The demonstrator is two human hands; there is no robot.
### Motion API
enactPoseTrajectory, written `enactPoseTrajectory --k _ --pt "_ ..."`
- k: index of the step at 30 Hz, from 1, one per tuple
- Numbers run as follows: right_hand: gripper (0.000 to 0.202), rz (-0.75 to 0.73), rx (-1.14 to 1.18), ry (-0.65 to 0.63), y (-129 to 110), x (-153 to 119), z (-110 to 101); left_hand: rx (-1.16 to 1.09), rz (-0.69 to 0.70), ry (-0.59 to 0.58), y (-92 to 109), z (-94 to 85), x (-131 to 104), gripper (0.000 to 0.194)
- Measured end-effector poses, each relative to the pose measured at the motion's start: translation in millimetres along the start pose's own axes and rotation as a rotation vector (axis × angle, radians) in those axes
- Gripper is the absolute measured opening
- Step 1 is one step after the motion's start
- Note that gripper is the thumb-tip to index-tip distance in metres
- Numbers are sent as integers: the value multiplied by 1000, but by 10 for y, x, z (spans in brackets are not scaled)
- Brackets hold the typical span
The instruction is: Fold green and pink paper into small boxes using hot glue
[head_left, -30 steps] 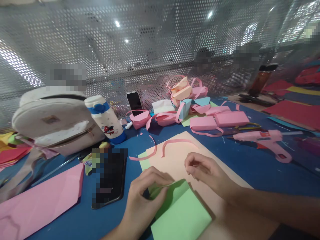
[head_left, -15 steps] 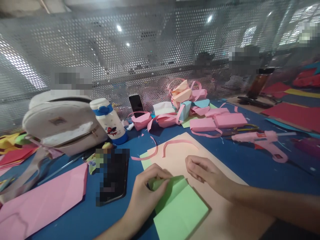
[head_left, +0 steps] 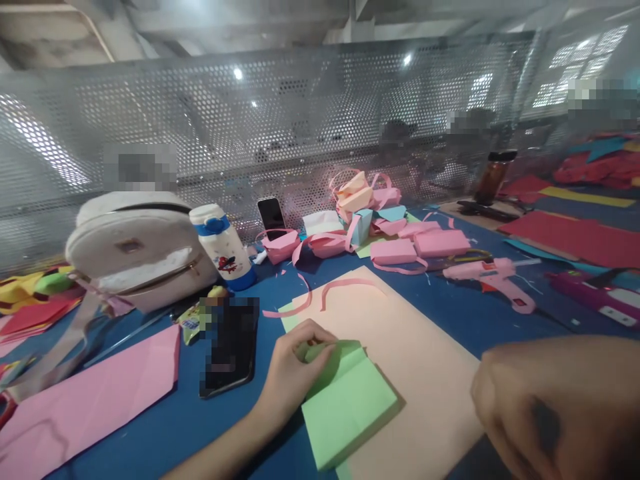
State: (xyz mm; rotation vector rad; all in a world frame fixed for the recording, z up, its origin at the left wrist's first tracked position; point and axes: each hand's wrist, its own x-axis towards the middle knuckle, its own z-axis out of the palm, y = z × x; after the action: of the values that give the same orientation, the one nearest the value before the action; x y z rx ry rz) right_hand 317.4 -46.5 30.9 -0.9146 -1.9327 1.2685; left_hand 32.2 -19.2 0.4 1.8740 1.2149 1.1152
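My left hand (head_left: 305, 363) pinches the upper left end of a folded light-green paper (head_left: 350, 400), thumb on one side and fingers curled over the other. The green paper rests over a large peach paper sheet (head_left: 420, 373). Off to the lower right, close to the camera, my right hand (head_left: 550, 400) is raised with its fingers curled in. It is blurred, and whether it holds anything is hidden. Two curled pink paper strips (head_left: 350, 285) lie at the top of the peach sheet, beyond my left hand.
Left of my hands are a phone (head_left: 233, 353), a pink paper (head_left: 100, 393), a bottle (head_left: 227, 253) and a white backpack (head_left: 135, 247). Pink folded paper boxes (head_left: 395, 252) and a pink glue gun (head_left: 493, 273) lie farther back. A perforated metal panel (head_left: 300, 127) stands behind.
My right hand has moved away from the peach sheet, rightward and toward the camera. The left hand keeps its hold on the green paper. The view has tilted up slightly.
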Motion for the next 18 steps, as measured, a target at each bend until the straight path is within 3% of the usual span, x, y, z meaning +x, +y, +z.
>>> enactPoseTrajectory --k 5,9,14,18 --pt "31 -37 -109 -7 -120 149 -52 15 15 -2 23 -8 -4 13" --pt "16 3 -243 -161 -149 383 -68 33 44 26 43 -9 -3 11" --pt "14 -52 -270 -25 -93 702 205 -17 31 62 78 0 -10 6" --pt "9 -50 -150 -23 -38 872 423 -60 -4 80 68 -2 -23 5"
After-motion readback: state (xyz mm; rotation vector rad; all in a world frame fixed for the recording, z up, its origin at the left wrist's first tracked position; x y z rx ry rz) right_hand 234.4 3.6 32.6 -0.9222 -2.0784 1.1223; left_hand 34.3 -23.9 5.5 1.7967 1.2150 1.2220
